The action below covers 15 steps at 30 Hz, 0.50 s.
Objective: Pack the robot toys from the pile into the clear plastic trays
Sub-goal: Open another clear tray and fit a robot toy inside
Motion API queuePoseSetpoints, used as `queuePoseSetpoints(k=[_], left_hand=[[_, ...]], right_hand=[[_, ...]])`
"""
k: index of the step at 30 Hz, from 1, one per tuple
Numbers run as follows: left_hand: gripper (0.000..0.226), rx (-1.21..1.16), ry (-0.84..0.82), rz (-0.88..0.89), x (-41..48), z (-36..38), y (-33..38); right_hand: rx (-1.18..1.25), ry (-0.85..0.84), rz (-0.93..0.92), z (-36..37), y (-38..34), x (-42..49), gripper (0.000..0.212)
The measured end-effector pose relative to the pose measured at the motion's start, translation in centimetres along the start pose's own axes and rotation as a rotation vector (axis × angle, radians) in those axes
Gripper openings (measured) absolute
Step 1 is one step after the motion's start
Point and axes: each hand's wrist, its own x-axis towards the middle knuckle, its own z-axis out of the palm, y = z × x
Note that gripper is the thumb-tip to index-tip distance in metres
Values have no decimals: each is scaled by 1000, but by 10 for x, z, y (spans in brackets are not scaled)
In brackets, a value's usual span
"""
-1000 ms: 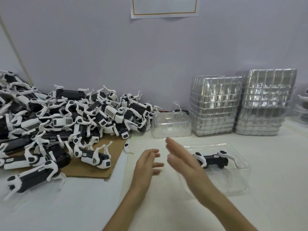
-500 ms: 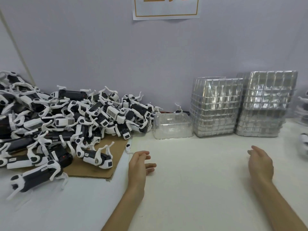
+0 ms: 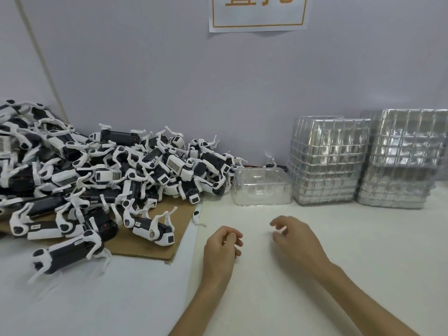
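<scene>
Probably, while the left hand [image 3: 223,247] and the right hand [image 3: 297,238] were loosely curled and empty, a pull at the tangled pile [image 3: 145,170] on the left could drag neighbouring toys out.

We see the robot toys [image 3: 109,170] in black and white, some with striped grey grilles. The cardboard [image 3: 145,248] under them is brown, the table [image 3: 339,238] white, the wall [image 3: 169,81] pale lavender-grey. The stacked trays [image 3: 329,161] gleam silvery-clear in a grid pattern. The sign [image 3: 259,18] is white with an orange border and characters.
</scene>
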Motion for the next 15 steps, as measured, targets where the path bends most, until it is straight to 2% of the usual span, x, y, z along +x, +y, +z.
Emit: queuePoseSetpoints(k=[2,5,7,10,12,15], left_hand=[[28,4,-1,8,0,0,0],[28,-1,3,8,1,-2,0],[28,-5,2,5,2,-2,-1],[27,-19,-4,-5,3,-3,-2],[28,-29,-8,-10,4,-4,-2],[28,-42,-21,-8,5,-5,-3]], right_hand=[[-54,56,-102,-2,-9,26,28],[-294,139,-279,-3,-19,73,42],[-413,135,-266,-2,-23,101,53],[-475,77,-130,1,-16,129,66],[-506,20,-47,2,-7,137,62],[-637,5,-74,2,1,132,42]])
